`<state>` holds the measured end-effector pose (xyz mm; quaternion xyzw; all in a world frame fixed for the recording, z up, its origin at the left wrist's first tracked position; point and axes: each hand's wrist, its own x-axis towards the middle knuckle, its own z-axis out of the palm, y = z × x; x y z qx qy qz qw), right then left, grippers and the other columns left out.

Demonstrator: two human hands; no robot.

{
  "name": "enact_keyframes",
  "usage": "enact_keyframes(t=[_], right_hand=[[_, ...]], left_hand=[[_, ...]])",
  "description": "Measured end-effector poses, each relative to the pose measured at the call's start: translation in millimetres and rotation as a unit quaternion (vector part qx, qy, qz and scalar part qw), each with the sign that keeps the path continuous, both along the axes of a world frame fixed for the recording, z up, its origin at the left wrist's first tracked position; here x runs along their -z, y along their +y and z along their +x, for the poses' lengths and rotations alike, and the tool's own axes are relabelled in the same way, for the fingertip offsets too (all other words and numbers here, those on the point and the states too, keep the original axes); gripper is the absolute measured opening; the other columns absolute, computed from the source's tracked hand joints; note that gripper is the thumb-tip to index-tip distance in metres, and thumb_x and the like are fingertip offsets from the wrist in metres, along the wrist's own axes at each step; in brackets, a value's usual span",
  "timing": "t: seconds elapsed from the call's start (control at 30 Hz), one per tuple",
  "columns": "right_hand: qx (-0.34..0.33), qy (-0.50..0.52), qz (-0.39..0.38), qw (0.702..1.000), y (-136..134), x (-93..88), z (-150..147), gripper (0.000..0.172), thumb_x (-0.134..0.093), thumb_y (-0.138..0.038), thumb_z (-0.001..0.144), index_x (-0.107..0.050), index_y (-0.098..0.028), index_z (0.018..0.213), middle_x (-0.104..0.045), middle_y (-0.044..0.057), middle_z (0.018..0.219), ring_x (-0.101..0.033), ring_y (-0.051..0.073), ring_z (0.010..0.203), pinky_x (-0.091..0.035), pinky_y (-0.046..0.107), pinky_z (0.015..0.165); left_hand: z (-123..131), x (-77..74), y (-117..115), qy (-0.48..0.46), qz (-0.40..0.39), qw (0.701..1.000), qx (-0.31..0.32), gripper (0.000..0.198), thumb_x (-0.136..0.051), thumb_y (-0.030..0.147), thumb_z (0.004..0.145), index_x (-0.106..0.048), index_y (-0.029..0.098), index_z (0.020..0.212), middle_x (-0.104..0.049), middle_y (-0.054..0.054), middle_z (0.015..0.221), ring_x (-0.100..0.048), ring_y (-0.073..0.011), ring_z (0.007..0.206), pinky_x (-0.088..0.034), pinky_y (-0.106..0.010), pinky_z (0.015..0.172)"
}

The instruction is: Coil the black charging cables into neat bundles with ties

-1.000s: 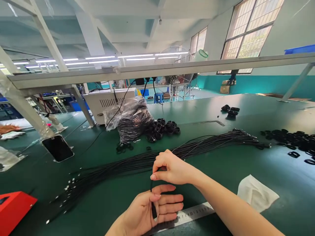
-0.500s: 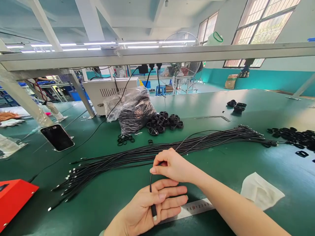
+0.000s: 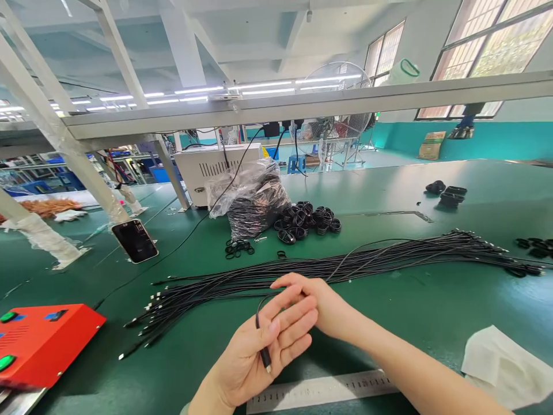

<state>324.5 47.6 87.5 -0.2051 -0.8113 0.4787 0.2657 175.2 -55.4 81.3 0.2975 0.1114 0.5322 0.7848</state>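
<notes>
A black cable (image 3: 260, 337) lies pinched against the palm of the left hand (image 3: 259, 351), fingers together; the right hand (image 3: 309, 302) rests closed over those fingers, its grip hidden. A long cable bundle (image 3: 389, 256) stretches across the green tabletop (image 3: 432, 305), with black rings (image 3: 306, 219) heaped at upper centre.

Factory workshop, a cable assembly floor by the look of it. Long green-topped benches (image 3: 436, 225) run under steel frames (image 3: 302, 108), with strip lights (image 3: 259, 87) across a high ceiling. On the bench: rows of black cables (image 3: 302, 274), a plastic bag (image 3: 254, 202) of black parts, a white machine (image 3: 207, 173), a steel ruler (image 3: 319, 392), a red box (image 3: 43, 346) with buttons. Further back, a pedestal fan (image 3: 341, 98), a blue stool (image 3: 295, 164), shelving (image 3: 43, 173) and a teal-painted wall (image 3: 496, 138).
</notes>
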Motion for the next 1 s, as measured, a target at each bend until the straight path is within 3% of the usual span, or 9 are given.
enact_keyframes(t=[0.13, 0.23, 0.37, 0.57, 0.67, 0.8, 1.0], right_hand=[[-0.002, -0.027, 0.016, 1.0, 12, -27.2, 15, 0.024, -0.049, -0.027, 0.093, -0.069, -0.02, 0.104, -0.067, 0.004, 0.094, -0.06, 0.017, 0.089, -0.046, 0.029, 0.081], [-0.037, -0.064, 0.027, 0.997, 16, -36.4, 22, 0.024, -0.054, -0.034, 0.092, -0.073, -0.018, 0.092, -0.066, 0.004, 0.088, -0.06, 0.017, 0.086, -0.046, 0.029, 0.081], [-0.09, -0.053, 0.028, 0.994, 25, -35.2, 26, 0.019, -0.063, -0.035, 0.087, -0.073, -0.019, 0.086, -0.063, 0.003, 0.083, -0.059, 0.017, 0.084, -0.046, 0.029, 0.081], [-0.139, -0.018, 0.046, 0.989, 33, -27.3, 23, 0.014, -0.063, -0.029, 0.089, -0.073, -0.019, 0.088, -0.061, 0.003, 0.084, -0.056, 0.016, 0.084, -0.044, 0.029, 0.08], [-0.155, -0.005, 0.046, 0.987, 33, -22.0, 19, 0.012, -0.061, -0.024, 0.09, -0.072, -0.019, 0.089, -0.061, 0.003, 0.086, -0.055, 0.015, 0.085, -0.044, 0.03, 0.082], [-0.163, 0.01, 0.027, 0.986, 31, -16.1, 14, 0.01, -0.062, -0.022, 0.089, -0.071, -0.018, 0.089, -0.06, 0.002, 0.087, -0.056, 0.015, 0.085, -0.044, 0.03, 0.083], [-0.108, 0.074, 0.008, 0.991, 30, -11.6, 10, 0.009, -0.066, -0.025, 0.085, -0.073, -0.021, 0.086, -0.056, 0.001, 0.083, -0.055, 0.014, 0.082, -0.045, 0.029, 0.08]], left_hand=[[4, 2.3, -3, 0.046, -0.054, 0.997, 0.043, 0.043, -0.035, 0.009, 0.096, -0.051, 0.021, 0.135, -0.055, -0.012, 0.139, -0.055, -0.0213, 0.124, -0.045, -0.032, 0.101], [6, 5.5, -5, 0.072, -0.074, 0.99, 0.092, 0.04, -0.035, 0.014, 0.098, -0.054, 0.02, 0.132, -0.062, -0.014, 0.131, -0.066, -0.0205, 0.11, -0.052, -0.03, 0.09], [7, 6.4, -6, 0.074, -0.055, 0.984, 0.149, 0.04, -0.036, 0.014, 0.095, -0.056, 0.015, 0.13, -0.061, -0.018, 0.13, -0.064, -0.0255, 0.112, -0.051, -0.036, 0.091], [11, 4.7, -3, 0.068, -0.074, 0.971, 0.219, 0.068, -0.039, -0.004, 0.071, -0.05, 0.014, 0.135, -0.06, -0.015, 0.133, -0.056, -0.0274, 0.122, -0.042, -0.043, 0.101], [14, 5.8, -5, 0.082, -0.084, 0.967, 0.227, 0.068, -0.039, -0.008, 0.073, -0.048, 0.015, 0.137, -0.059, -0.015, 0.134, -0.056, -0.0265, 0.122, -0.042, -0.041, 0.101], [17, 9.0, -9, 0.086, -0.082, 0.973, 0.198, 0.053, -0.039, 0.001, 0.089, -0.047, 0.019, 0.138, -0.056, -0.015, 0.137, -0.056, -0.025, 0.123, -0.044, -0.037, 0.099], [22, 11.7, -8, 0.076, -0.099, 0.979, 0.162, 0.044, -0.042, 0.011, 0.094, -0.048, 0.017, 0.137, -0.055, -0.019, 0.137, -0.055, -0.0259, 0.123, -0.044, -0.037, 0.099]])
